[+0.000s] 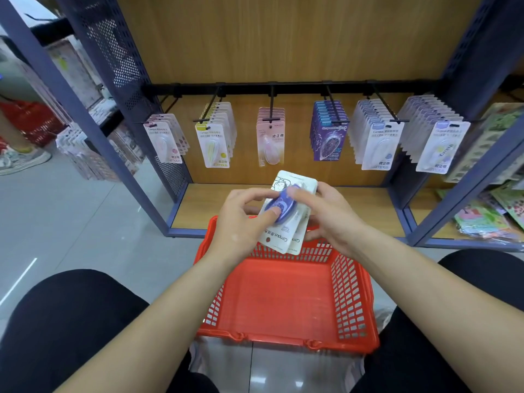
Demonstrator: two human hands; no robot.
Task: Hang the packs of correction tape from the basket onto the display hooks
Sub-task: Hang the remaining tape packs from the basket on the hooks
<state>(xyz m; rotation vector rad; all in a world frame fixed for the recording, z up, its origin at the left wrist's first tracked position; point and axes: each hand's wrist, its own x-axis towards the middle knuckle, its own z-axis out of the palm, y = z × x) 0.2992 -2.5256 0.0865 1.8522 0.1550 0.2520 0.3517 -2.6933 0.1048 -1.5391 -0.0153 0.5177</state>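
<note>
Flanking the packs (279,236), left hand (241,219) and right hand (331,214) hover above basket (286,339) rim.

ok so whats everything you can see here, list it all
held packs: at least two, white card with purple tape, above the basket
basket: one, red, on the floor between the knees
hanging packs: six rows, pink, yellow, pink, purple, two pale bluish, on the hooks
rail of hooks: one, black, across the shelf unit
shelf unit: one, blue frame, wood back, ahead
colourful packets: several, mixed colours, lower right shelf
left hand: grips the held packs
right hand: grips the held packs
</note>
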